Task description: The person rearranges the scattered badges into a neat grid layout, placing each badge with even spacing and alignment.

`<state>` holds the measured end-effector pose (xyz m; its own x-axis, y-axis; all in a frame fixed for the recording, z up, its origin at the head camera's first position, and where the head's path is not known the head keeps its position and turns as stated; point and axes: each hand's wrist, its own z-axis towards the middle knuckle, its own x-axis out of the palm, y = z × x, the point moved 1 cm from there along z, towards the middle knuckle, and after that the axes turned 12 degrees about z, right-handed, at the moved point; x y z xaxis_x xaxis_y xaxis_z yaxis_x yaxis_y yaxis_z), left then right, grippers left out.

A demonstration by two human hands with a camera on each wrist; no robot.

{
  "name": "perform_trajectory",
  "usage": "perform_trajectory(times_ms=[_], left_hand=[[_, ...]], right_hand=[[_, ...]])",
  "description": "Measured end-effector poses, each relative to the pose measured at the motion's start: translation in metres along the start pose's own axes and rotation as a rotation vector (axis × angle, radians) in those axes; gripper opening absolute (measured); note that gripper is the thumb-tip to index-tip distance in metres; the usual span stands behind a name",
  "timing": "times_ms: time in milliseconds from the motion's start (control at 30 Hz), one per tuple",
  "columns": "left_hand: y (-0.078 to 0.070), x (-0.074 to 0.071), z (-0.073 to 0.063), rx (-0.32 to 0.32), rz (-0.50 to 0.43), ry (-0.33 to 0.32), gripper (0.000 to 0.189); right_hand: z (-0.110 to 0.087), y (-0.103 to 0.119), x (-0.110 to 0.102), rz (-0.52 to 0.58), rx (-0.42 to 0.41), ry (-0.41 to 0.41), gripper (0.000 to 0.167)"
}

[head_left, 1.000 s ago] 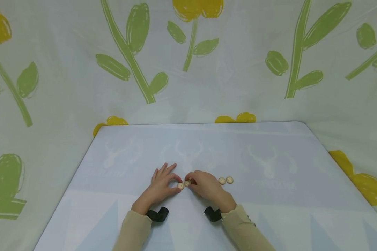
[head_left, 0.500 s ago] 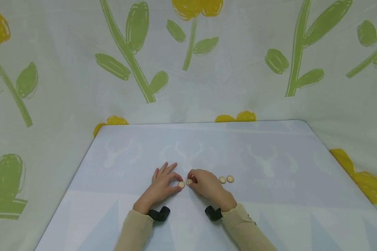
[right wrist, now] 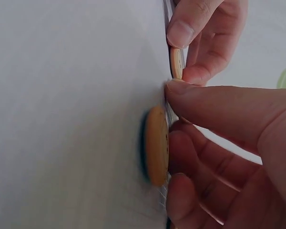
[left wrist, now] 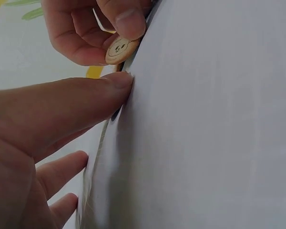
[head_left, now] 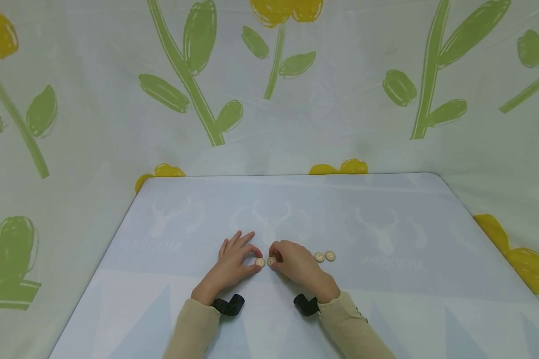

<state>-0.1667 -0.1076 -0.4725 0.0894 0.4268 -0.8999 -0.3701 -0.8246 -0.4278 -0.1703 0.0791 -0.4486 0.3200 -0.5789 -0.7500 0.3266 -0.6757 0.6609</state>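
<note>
My left hand (head_left: 231, 262) pinches a round wooden button (head_left: 260, 262) between thumb and index finger, its other fingers spread over the table. That button shows at its edge in the right wrist view, low on the tabletop. Just to the right, my right hand (head_left: 298, 262) pinches a second wooden button (head_left: 271, 261); the left wrist view shows this button (left wrist: 119, 50) tilted, its small holes visible. A small gap separates the two buttons. Another button (right wrist: 157, 145) lies close beside the right hand's curled fingers, mostly hidden under that hand in the head view.
Two more wooden buttons, one (head_left: 319, 257) beside the other (head_left: 330, 256), lie to the right of the right hand. The pale table (head_left: 197, 199) has faint deer-head prints. A white curtain (head_left: 332, 114) with yellow flowers and green leaves hangs behind it.
The buttons in the two hands are slightly farther apart than a second ago, and the left one has moved a little away from me. Both pinches have stayed the same.
</note>
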Motion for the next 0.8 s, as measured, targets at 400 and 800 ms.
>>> perform_trajectory(times_ms=[400, 800], left_hand=[[0.0006, 0.0004, -0.0009, 0.009, 0.01, 0.007, 0.018], [-0.0002, 0.0001, 0.0009, -0.005, 0.024, -0.003, 0.018]], right_hand=[[-0.0014, 0.0017, -0.0011, 0.068, -0.063, 0.024, 0.02], [0.0009, -0.0039, -0.0046, 0.108, -0.065, -0.035, 0.015]])
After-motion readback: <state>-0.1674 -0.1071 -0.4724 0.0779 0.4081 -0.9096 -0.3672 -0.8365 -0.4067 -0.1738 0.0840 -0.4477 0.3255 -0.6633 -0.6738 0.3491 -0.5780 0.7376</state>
